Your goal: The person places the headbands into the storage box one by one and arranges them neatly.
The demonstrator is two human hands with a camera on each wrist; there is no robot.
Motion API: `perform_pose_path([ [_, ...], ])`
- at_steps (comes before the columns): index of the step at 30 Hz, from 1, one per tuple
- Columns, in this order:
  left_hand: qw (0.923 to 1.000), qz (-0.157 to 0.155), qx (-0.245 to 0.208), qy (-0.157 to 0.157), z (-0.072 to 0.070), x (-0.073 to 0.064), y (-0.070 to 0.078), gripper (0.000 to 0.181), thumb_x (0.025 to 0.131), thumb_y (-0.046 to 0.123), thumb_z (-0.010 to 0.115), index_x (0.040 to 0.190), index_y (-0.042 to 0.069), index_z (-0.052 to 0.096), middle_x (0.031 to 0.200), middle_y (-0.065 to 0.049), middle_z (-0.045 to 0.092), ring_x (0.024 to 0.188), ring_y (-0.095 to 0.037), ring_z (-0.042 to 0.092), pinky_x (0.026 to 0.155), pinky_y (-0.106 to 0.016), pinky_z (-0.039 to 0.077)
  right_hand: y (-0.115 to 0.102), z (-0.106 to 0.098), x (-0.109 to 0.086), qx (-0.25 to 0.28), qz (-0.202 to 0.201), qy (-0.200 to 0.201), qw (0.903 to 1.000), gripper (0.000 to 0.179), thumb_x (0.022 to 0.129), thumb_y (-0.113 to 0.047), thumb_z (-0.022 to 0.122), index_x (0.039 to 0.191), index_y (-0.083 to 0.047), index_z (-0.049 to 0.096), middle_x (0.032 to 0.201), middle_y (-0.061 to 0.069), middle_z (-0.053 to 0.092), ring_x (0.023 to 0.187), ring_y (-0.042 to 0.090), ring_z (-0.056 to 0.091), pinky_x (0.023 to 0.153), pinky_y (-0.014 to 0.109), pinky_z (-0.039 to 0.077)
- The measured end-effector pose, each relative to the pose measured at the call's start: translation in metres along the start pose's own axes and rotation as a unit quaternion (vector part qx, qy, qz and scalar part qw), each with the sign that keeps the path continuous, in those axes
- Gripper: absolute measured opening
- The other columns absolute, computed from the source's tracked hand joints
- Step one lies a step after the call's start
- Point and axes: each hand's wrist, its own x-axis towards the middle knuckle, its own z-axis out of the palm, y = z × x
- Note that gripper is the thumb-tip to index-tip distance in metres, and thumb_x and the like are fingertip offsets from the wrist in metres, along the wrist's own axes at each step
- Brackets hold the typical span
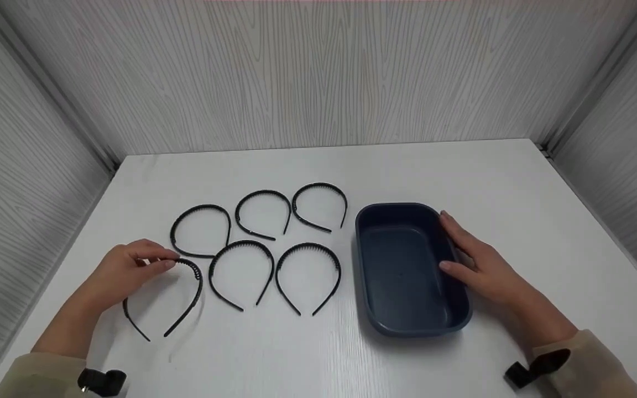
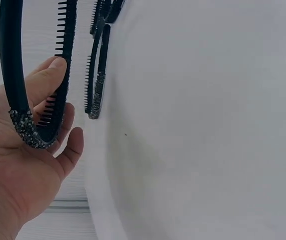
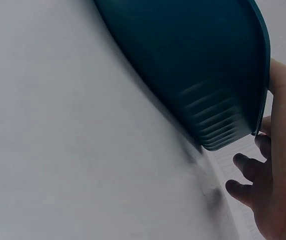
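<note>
At the left, my left hand (image 1: pixel 122 273) pinches the top of a black headband (image 1: pixel 193 304) between thumb and fingers, its two ends toward me. The left wrist view shows comb teeth along the inside of this headband (image 2: pixel 12 60) and a speckled, glittery stretch on its outside. My right hand (image 1: pixel 487 271) holds the right rim of a dark blue plastic container (image 1: pixel 407 282), thumb over the inner side. From the right wrist, the container's (image 3: pixel 183 55) ribbed outer wall shows, with some fingers curled below the rim. Nothing lies inside the container.
More black headbands lie in two rows between my hands: three behind, including the back-left headband (image 1: pixel 205 206), and two in front, including the front-right headband (image 1: pixel 310 245). The white table (image 1: pixel 274 359) ends at grey wood-grain panels (image 1: pixel 318 72) at the back and sides.
</note>
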Motion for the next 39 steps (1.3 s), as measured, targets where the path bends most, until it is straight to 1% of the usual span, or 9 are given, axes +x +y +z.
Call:
perform_pose_path([
  [4,1.0000,0.002,0.004,0.003,-0.003,0.003,0.019,0.014,0.102,0.024,0.076,0.113,0.022,0.084,0.112,0.002,0.073,0.092,-0.010,0.058,0.075,-0.021,0.047,0.000,-0.001,0.000,-0.020,-0.011,0.002,0.9997,0.084,0.103,-0.022,0.069,0.171,-0.016,0.021,0.176,0.006,0.021,0.159,0.010,0.018,0.120,0.011,0.015],
  [7,0.9999,0.017,0.001,0.003,-0.003,0.007,0.036,0.014,0.102,0.023,0.076,0.113,0.021,0.084,0.111,0.002,0.072,0.093,-0.010,0.058,0.075,-0.022,0.046,0.000,-0.001,0.000,-0.025,-0.012,0.001,0.9996,0.083,0.103,-0.023,0.069,0.171,-0.016,0.021,0.176,0.006,0.021,0.159,0.011,0.019,0.120,0.012,0.014],
  [11,0.9991,0.042,0.003,-0.002,0.001,0.017,0.061,0.014,0.102,0.020,0.076,0.113,0.021,0.085,0.108,0.002,0.072,0.091,-0.011,0.058,0.075,-0.023,0.046,0.000,-0.001,-0.001,-0.025,-0.010,0.001,0.9996,0.083,0.103,-0.023,0.068,0.171,-0.016,0.021,0.176,0.006,0.020,0.159,0.014,0.020,0.120,0.012,0.014],
  [15,0.9985,0.055,-0.003,-0.009,0.008,0.030,0.089,0.015,0.101,0.018,0.076,0.113,0.020,0.085,0.108,0.003,0.070,0.084,-0.017,0.056,0.070,-0.025,0.047,0.001,-0.001,-0.001,-0.026,-0.008,0.003,0.9996,0.083,0.103,-0.023,0.068,0.171,-0.017,0.021,0.176,0.005,0.020,0.159,0.013,0.020,0.120,0.011,0.014],
  [18,0.9975,0.068,-0.008,-0.016,0.014,0.040,0.109,0.014,0.102,0.017,0.076,0.112,0.018,0.085,0.109,0.002,0.070,0.080,-0.020,0.054,0.068,-0.026,0.047,0.002,0.000,-0.001,-0.024,-0.010,0.006,0.9996,0.083,0.103,-0.023,0.068,0.171,-0.017,0.022,0.176,0.005,0.021,0.159,0.011,0.020,0.120,0.012,0.015],
  [22,0.9962,0.084,-0.013,-0.021,0.024,0.055,0.133,0.014,0.101,0.016,0.076,0.111,0.019,0.085,0.108,0.004,0.070,0.080,-0.019,0.054,0.068,-0.027,0.046,0.003,0.000,-0.001,-0.022,-0.018,0.010,0.9995,0.082,0.102,-0.020,0.068,0.171,-0.014,0.023,0.175,0.006,0.022,0.159,0.011,0.019,0.121,0.012,0.015],
  [29,0.9906,0.126,-0.037,-0.038,0.042,0.083,0.170,0.014,0.101,0.015,0.077,0.111,0.016,0.085,0.109,0.004,0.070,0.087,-0.019,0.057,0.074,-0.031,0.047,0.000,0.000,0.001,-0.022,0.008,-0.004,0.9997,0.082,0.104,-0.024,0.066,0.172,-0.020,0.019,0.176,0.001,0.018,0.159,0.011,0.019,0.118,0.010,0.018],
  [35,0.9853,0.150,-0.066,-0.049,0.062,0.104,0.196,0.013,0.101,0.017,0.076,0.111,0.017,0.086,0.109,0.003,0.071,0.090,-0.017,0.060,0.076,-0.032,0.048,0.001,0.000,0.000,-0.034,0.005,-0.001,0.9994,0.083,0.104,-0.025,0.067,0.172,-0.020,0.020,0.176,0.002,0.020,0.159,0.009,0.019,0.119,0.010,0.015],
  [39,0.9822,0.168,-0.066,-0.052,0.077,0.116,0.209,0.015,0.102,0.016,0.074,0.113,0.015,0.085,0.109,0.001,0.070,0.091,-0.016,0.060,0.077,-0.033,0.049,0.001,0.000,0.000,-0.031,0.003,0.000,0.9995,0.083,0.104,-0.025,0.067,0.172,-0.019,0.020,0.176,0.003,0.021,0.159,0.008,0.019,0.119,0.010,0.016],
])
